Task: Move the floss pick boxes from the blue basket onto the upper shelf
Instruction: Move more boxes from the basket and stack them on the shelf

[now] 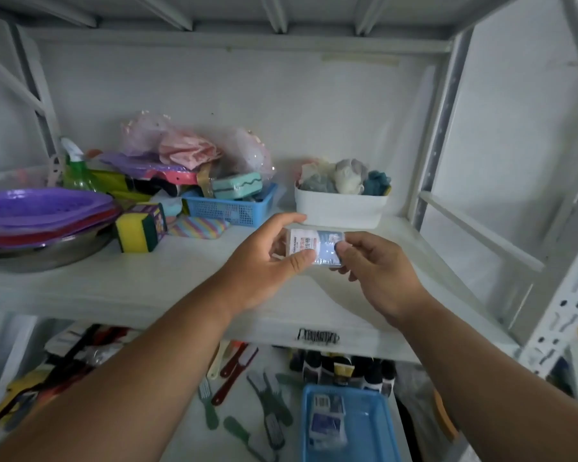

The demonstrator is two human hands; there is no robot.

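Observation:
A small clear floss pick box (314,245) with a white and red label is held just above the white upper shelf (147,281), in front of a white bin. My left hand (267,261) grips its left end with thumb and fingers. My right hand (377,271) pinches its right end. Below, on the lower shelf, the blue basket (367,425) lies near the bottom edge of the view with more floss pick boxes (326,421) along its left side.
On the upper shelf stand a white bin (339,208) of cloth items, a small blue mesh basket (231,208) with sponges, a yellow-green sponge pack (141,228), purple plates (44,208) on a metal bowl and a spray bottle (75,168). Combs and brushes (247,395) lie below.

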